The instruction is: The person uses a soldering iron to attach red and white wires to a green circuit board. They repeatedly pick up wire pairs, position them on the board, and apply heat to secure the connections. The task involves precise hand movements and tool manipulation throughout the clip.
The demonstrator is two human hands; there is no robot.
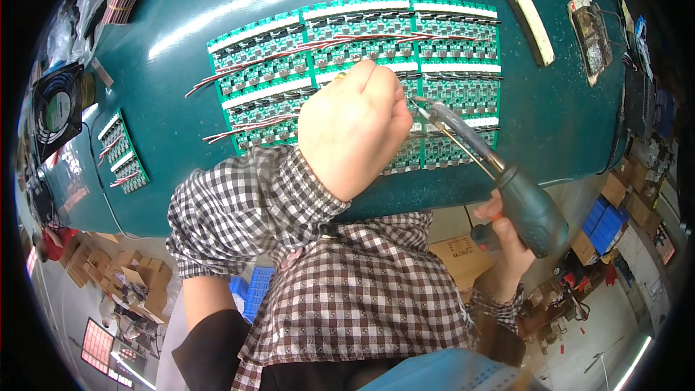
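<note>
From where I watch through the head camera, the left hand [355, 134] is nearest the centre, its back toward me and its fingers curled in tightly like a fist. The fingertips are tucked out of sight, so I cannot tell what, if anything, they pinch. The right hand [512, 252], lower and to the right, has its fingers wrapped around the dark green handle of a soldering gun [536, 213]. The gun's metal barrel slants up and leftward, its tip just beside the curled left fingers; I cannot tell whether it touches anything there.

Beneath and around the left fist lies a large array of green circuit boards [463, 36], set in rows with white strips between lines of small parts. Beyond the left knuckles, thin red, black and white wires [340, 41] run across the boards, some poking past their left edge.

Farther left of the left fingers, on the same green work surface [181, 101], are a smaller board panel [123, 152] with short wires and a black square fan [58, 108]. Up and to the left of those fingers sits a tied bundle of wires [121, 5]. Up and to the right of the gun tip are a long pale curved strip [521, 11] and a worn metal block [590, 36]. Below both hands hangs a brown checked apron [355, 289].
</note>
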